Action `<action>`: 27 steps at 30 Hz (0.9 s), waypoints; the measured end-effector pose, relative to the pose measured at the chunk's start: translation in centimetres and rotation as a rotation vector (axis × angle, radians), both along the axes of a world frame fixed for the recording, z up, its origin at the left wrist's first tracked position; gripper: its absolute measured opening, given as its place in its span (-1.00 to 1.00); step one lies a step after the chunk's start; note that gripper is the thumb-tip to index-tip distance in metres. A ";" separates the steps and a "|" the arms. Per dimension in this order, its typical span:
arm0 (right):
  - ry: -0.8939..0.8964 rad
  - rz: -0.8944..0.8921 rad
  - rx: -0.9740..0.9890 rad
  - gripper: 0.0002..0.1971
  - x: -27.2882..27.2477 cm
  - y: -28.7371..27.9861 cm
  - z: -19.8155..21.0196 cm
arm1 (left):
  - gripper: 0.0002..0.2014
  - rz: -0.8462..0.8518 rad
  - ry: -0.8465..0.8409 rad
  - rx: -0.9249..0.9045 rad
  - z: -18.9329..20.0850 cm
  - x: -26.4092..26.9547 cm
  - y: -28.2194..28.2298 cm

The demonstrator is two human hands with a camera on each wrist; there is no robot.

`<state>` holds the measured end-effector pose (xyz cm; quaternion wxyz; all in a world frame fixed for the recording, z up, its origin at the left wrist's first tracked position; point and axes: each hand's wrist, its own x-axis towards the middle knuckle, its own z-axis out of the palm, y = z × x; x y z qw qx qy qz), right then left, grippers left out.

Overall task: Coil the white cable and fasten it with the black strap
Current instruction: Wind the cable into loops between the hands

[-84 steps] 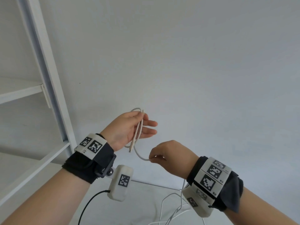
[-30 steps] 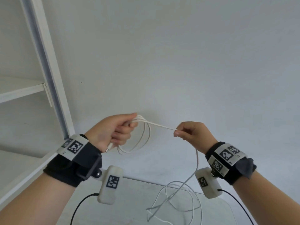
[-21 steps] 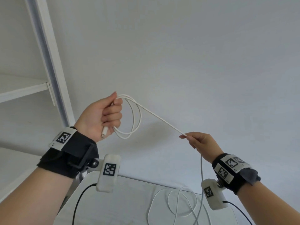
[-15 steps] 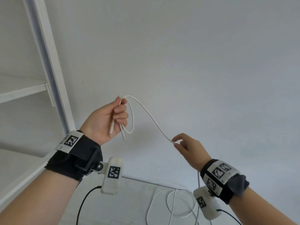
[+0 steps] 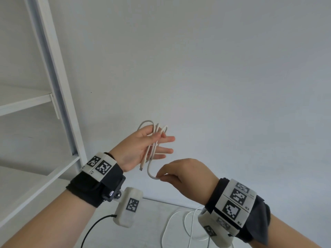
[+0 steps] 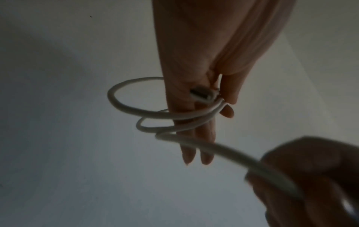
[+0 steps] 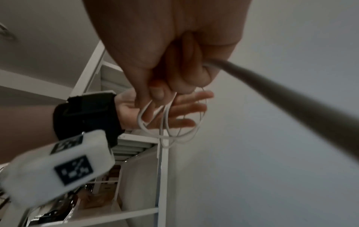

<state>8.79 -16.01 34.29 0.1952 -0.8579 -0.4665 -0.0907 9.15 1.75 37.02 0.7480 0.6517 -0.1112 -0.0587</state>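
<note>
My left hand [image 5: 141,149] is raised palm up with its fingers stretched to the right. Its thumb pinches several loops of the white cable [image 5: 154,140] against them. The cable's plug end [image 5: 141,167] hangs below the palm. Just below, my right hand [image 5: 180,172] pinches the cable [image 5: 155,177] between thumb and forefinger, and a short curve runs up to the loops. In the left wrist view the coils [image 6: 136,110] ring the left fingers [image 6: 205,138]. In the right wrist view the cable [image 7: 272,92] leaves my right hand [image 7: 165,46]. No black strap is in view.
The cable's slack [image 5: 179,221] lies in loose loops on the white table [image 5: 150,217] below my hands. A white shelf unit [image 5: 59,86] stands at the left and a plain white wall is behind. A black cord [image 5: 93,228] hangs from the left wrist camera.
My right hand has swung in from the right to just under the left hand, bringing the cable with it. The left hand has lowered and stretched its fingers, with more loops lying in it.
</note>
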 end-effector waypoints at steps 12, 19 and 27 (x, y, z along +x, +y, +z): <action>-0.053 -0.093 0.364 -0.76 1.7 -0.9 2.8 | -0.69 -0.128 0.000 0.158 -0.6 -2.1 -2.4; -0.066 -0.137 0.446 -0.54 3.2 -1.5 3.2 | -0.66 -0.110 -0.009 0.215 -1.1 -2.3 -2.3; 0.216 -0.179 0.574 -0.77 5.6 -4.3 1.9 | -0.66 -0.211 0.102 -0.230 0.4 -1.5 2.0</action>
